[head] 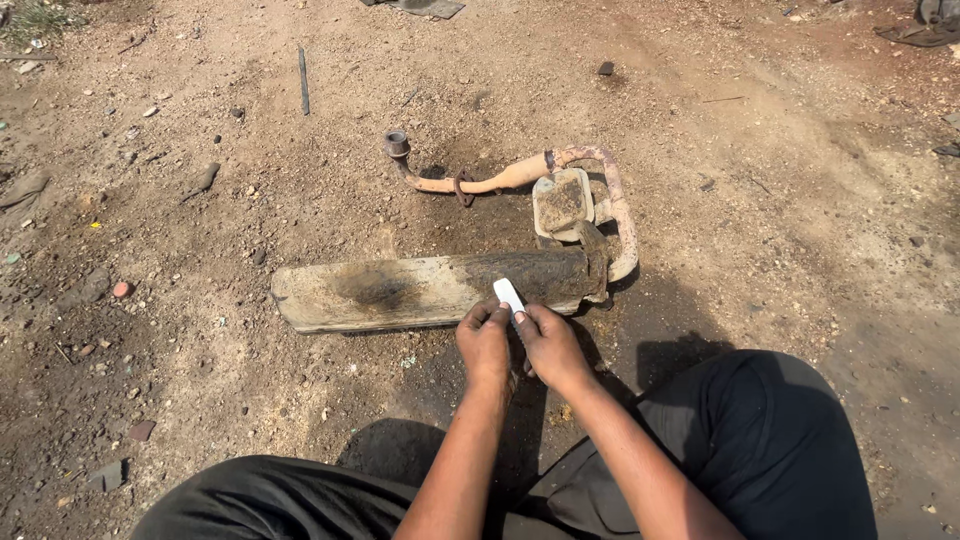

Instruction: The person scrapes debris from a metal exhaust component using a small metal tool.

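White chalk-like stick (pixel 508 295), short and flat, is held between the fingertips of both hands just above the near edge of a long, rusted muffler body (pixel 430 290) that lies on the bare dirt ground (pixel 200 380).

The left hand (pixel 484 342) is closed narrowly, its thumb and forefinger pinched at the lower end of the stick. The right hand (pixel 551 345) is likewise closed narrowly, its forefinger and thumb set against the stick's right side. The two hands are touching or very nearly touching each other; which one carries most of the stick cannot be told.

The stick's long axis is tilted, running from the fingertips up and slightly left, toward the muffler. Its upper end is seen over the dark, sooty right portion of the muffler; whether it touches the metal cannot be told.

The muffler's long axis runs left to right across the ground, roughly at right angles to the forearms. It lies directly ahead of both hands, just beyond the fingertips. The greater part of its length extends to the left of the hands, so the left hand is the nearer to the pale, dusty left end, and the right hand the nearer to the end joined to the bent exhaust pipe (pixel 500 180).

A small square plate (pixel 562 205) is seen just behind the muffler's right end. Dark trousers (pixel 760 440) are visible at the near edge of the ground.
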